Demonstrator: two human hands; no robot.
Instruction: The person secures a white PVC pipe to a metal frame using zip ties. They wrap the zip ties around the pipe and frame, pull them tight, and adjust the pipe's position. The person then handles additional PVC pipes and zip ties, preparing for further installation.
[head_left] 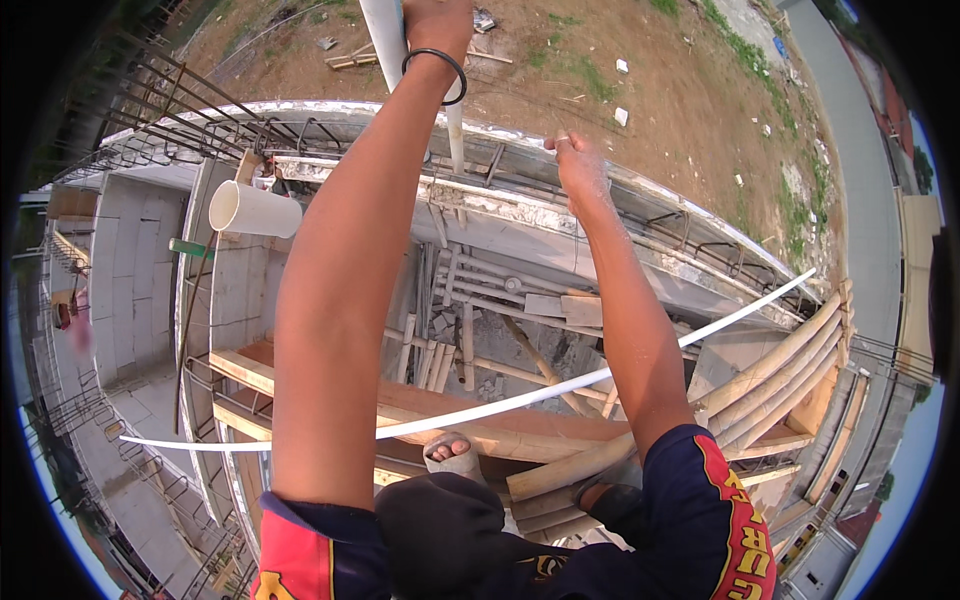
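My left hand (438, 25) reaches far out to the upper edge, which cuts off part of it. It is closed against a thick white pipe (383, 40) standing upright over the wall's edge; a black band circles that wrist. Lower and to the right, my right hand (578, 165) is held above the concrete wall top, fingers curled together and dusty with white. A small pale bit shows at its fingertips, too small to name. A long, thin white pipe (500, 405) runs crosswise beneath both forearms, bending with the lens.
My sandalled foot (452, 450) stands among wooden boards (480, 425) and bamboo poles (775, 385), high above a rubble-strewn floor. Rebar (190, 95) sticks out at the upper left. An open-ended white pipe (255, 208) juts out beside my left forearm. Beyond the wall (520, 200) lies bare earth.
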